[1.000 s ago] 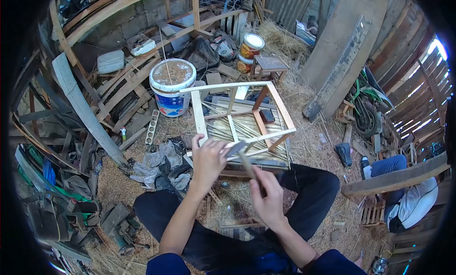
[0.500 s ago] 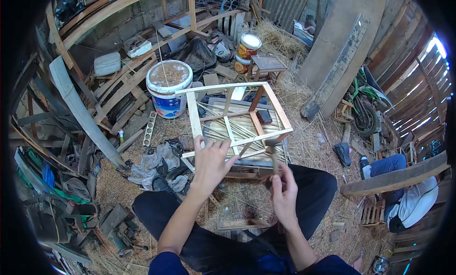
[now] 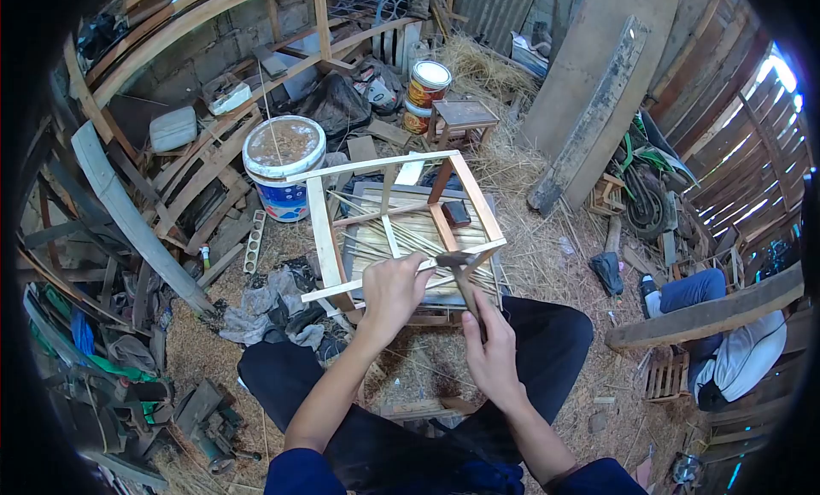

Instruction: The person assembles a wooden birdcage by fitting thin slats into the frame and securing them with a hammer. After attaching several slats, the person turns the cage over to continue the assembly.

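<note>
A light wooden frame [image 3: 318, 217] with legs and crossbars stands in front of my knees, on a low table. My left hand [image 3: 391, 292] is closed over its front rail, fingers curled at the bar; whether a small nail is pinched there is too small to see. My right hand [image 3: 491, 354] grips a hammer [image 3: 467, 292] by its wooden handle. The hammer's dark head lies at the front rail, just right of my left fingertips. Thin wooden strips [image 3: 401, 239] lie on the tabletop inside the frame, and a small dark block [image 3: 456, 213] rests near its right side.
A large white-and-blue bucket [image 3: 286, 166] of sawdust stands behind left. Beyond the frame are stacked paint buckets [image 3: 429, 83] and a small stool [image 3: 465, 115]. A curved plank [image 3: 705, 311] and a seated person [image 3: 743, 358] are at right; a bench vise [image 3: 213, 422] lies at lower left.
My left hand has shifted right along the front rail, its fingers now more curled. The hammer has moved left and its head is now close to that hand. The view has shifted slightly.
</note>
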Available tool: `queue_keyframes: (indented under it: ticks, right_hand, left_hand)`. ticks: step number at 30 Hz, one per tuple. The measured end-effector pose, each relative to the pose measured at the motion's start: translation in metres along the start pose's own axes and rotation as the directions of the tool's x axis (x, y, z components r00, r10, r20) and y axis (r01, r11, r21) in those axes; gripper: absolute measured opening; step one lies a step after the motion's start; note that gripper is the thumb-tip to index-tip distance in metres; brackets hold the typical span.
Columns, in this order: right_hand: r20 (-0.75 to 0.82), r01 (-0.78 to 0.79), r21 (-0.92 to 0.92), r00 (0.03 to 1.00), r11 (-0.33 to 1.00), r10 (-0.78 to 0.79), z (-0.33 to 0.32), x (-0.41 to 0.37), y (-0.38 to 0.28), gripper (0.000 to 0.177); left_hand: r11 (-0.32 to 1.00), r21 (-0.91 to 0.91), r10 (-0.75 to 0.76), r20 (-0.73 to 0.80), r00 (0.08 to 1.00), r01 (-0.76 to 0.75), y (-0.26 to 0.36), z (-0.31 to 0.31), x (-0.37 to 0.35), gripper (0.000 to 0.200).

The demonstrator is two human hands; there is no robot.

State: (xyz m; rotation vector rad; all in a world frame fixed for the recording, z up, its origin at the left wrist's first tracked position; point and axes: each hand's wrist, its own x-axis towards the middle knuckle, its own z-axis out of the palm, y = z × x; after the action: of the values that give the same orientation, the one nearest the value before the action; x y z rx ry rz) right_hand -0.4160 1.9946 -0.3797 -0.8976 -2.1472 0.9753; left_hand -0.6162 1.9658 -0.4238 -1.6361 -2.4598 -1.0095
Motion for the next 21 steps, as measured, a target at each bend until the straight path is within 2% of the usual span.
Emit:
queue_keyframes:
  ticks: [1, 4, 8, 11, 12, 16, 19, 20, 21]
  right_hand:
    - [0.103, -0.105, 0.024, 0.989, 0.994, 0.102, -0.004, 0.002, 0.001, 0.044]
    - [-0.127, 0.182, -0.047, 0.974, 0.982, -0.187, 0.000, 0.000, -0.006, 0.046]
    - [-0.174, 0.236, -0.139, 0.950, 0.962, -0.258, -0.003, -0.007, -0.021, 0.049]
    - [0.070, 0.194, -0.231, 0.981, 0.954, -0.182, -0.004, -0.002, -0.001, 0.050]
    - [-0.003, 0.241, -0.232, 0.969, 0.942, -0.248, -0.004, -0.001, -0.006, 0.051]
    - [-0.241, 0.282, -0.211, 0.913, 0.936, -0.330, -0.008, -0.001, -0.037, 0.051]
    - [-0.011, 0.210, -0.322, 0.974, 0.923, -0.225, -0.002, -0.007, -0.019, 0.052]
    - [0.111, 0.156, -0.364, 0.986, 0.918, -0.124, -0.003, -0.004, -0.012, 0.052]
    - [0.051, 0.175, -0.330, 0.985, 0.928, -0.168, -0.004, -0.006, -0.009, 0.052]
  left_hand:
    - [1.000, -0.011, -0.001, -0.001, 1.000, 0.001, 0.000, -0.004, -0.002, 0.024]
    - [0.999, -0.046, 0.010, -0.004, 1.000, -0.010, -0.001, -0.008, -0.009, 0.022]
    - [0.998, -0.062, 0.007, -0.018, 1.000, -0.008, 0.001, -0.006, -0.017, 0.018]
    - [0.998, -0.059, 0.013, -0.041, 0.999, -0.015, -0.002, 0.001, -0.019, 0.017]
    - [0.998, -0.055, 0.016, -0.044, 0.999, -0.018, -0.003, 0.002, -0.017, 0.017]
    - [0.999, -0.038, 0.021, -0.028, 0.999, -0.022, 0.000, -0.002, -0.019, 0.018]
    - [0.999, -0.044, 0.020, -0.042, 0.999, -0.022, -0.002, -0.001, -0.019, 0.018]
    - [0.999, -0.047, 0.010, -0.030, 1.000, -0.011, -0.001, -0.001, -0.019, 0.018]
    - [0.999, -0.048, 0.006, -0.012, 1.000, -0.006, 0.000, -0.003, -0.020, 0.018]
